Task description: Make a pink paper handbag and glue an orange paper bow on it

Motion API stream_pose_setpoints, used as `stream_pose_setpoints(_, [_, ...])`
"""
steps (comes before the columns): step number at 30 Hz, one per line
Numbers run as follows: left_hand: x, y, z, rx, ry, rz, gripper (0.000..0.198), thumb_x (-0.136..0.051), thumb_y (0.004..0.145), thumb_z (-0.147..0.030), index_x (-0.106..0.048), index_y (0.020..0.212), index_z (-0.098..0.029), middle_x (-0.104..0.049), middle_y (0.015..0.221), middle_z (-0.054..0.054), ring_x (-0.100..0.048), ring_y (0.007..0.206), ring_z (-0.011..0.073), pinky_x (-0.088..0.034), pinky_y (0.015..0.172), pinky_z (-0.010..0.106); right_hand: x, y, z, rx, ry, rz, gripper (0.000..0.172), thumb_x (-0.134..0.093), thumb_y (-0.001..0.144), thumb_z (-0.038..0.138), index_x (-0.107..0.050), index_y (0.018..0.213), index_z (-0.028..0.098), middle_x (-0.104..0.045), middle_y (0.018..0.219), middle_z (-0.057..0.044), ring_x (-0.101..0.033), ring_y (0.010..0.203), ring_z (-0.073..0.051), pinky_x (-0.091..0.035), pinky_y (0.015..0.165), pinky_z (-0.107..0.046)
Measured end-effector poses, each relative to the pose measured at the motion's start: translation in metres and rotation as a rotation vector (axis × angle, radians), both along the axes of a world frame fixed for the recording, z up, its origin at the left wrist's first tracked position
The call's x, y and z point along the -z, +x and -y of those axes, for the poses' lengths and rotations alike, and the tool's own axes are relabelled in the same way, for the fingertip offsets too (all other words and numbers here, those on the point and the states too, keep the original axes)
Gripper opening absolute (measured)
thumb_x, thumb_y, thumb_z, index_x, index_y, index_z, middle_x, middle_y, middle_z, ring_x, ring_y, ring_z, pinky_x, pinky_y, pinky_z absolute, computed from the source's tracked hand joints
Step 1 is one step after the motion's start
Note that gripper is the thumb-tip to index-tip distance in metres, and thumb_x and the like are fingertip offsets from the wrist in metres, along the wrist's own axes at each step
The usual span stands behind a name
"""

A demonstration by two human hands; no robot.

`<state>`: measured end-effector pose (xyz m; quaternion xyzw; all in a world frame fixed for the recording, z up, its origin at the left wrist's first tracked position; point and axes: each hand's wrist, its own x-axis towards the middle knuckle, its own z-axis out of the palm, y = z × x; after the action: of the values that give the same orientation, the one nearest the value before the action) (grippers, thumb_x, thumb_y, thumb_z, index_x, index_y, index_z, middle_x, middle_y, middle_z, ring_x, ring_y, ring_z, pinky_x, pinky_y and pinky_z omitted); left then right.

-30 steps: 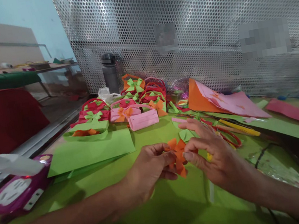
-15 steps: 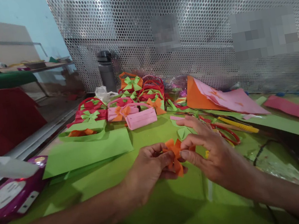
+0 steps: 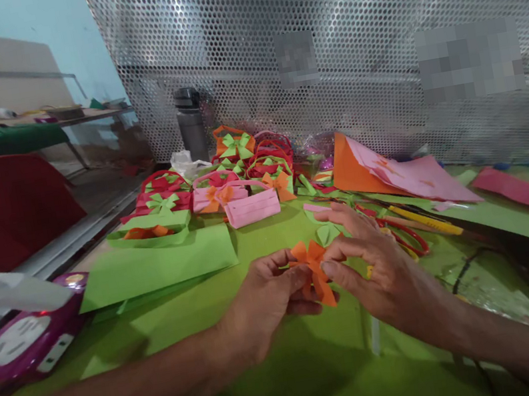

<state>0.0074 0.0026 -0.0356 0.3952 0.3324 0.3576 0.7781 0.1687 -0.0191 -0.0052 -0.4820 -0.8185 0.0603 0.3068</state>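
An orange bow [image 3: 318,271] of paper or felt is held above the green tabletop [image 3: 295,382]. My left hand [image 3: 272,288] pinches its left side between thumb and fingers. From the right, the thumb and index finger of my right hand [image 3: 376,260] close on the bow's right edge, the other fingers raised. Beyond the hands lies a small pink handbag [image 3: 252,208] with no bow on its front. Several little bags in red, pink and green, many with bows, are bunched behind it, among them an orange bag [image 3: 233,142] with a green bow.
A purple power strip [image 3: 29,339] sits at the left beside green sheets [image 3: 159,266]. Red-handled scissors [image 3: 410,234] and a yellow cutter [image 3: 425,220] lie at the right, near pink sheets [image 3: 408,177]. A grey bottle [image 3: 191,125] stands before the perforated metal panel [image 3: 227,35].
The orange bow has turned a little and its petals show more openly. Both hands keep nearly the same place; the view has shifted slightly.
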Motion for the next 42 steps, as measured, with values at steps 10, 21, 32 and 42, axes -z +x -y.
stream_pose_setpoints(10, [0.0019,-0.0011,-0.0011,0.000,-0.014,0.017,0.022,-0.069,0.068,-0.030,-0.063,0.080,-0.012,-0.064,0.072,0.004,-0.061,0.063,0.0130,-0.051,0.066,0.031,-0.0057,-0.0001,0.0019,0.051,0.052,0.191,0.013,-0.048,0.076,0.015,-0.052,0.065,0.019,-0.043,0.131,-0.012,-0.029,0.128,-0.032,-0.024,0.101,-0.056])
stream_pose_setpoints(21, [0.0057,-0.0005,-0.0011,0.019,-0.005,0.010,0.022,-0.070,0.067,-0.029,-0.064,0.078,-0.011,-0.062,0.069,0.003,-0.059,0.063,0.0123,-0.052,0.066,0.030,-0.0092,0.0040,0.0003,-0.014,0.010,0.264,0.013,-0.052,0.069,0.010,-0.051,0.061,0.020,-0.045,0.128,-0.009,-0.034,0.125,-0.032,-0.030,0.099,-0.054])
stream_pose_setpoints(32, [0.0050,-0.0003,-0.0040,0.031,0.025,-0.025,0.021,-0.071,0.066,-0.028,-0.062,0.073,-0.011,-0.060,0.067,0.002,-0.059,0.063,0.0128,-0.052,0.066,0.031,-0.0084,0.0050,0.0003,-0.003,0.026,0.293,0.012,-0.052,0.070,0.011,-0.055,0.063,0.020,-0.047,0.126,-0.011,-0.032,0.127,-0.034,-0.025,0.099,-0.057])
stream_pose_setpoints(42, [0.0026,-0.0005,-0.0031,0.012,0.039,-0.088,0.022,-0.070,0.066,-0.029,-0.061,0.073,-0.010,-0.061,0.066,0.003,-0.058,0.060,0.0121,-0.052,0.064,0.030,-0.0057,0.0022,-0.0014,0.011,0.045,0.336,0.012,-0.051,0.074,0.013,-0.056,0.065,0.020,-0.048,0.125,-0.012,-0.031,0.127,-0.034,-0.022,0.099,-0.059])
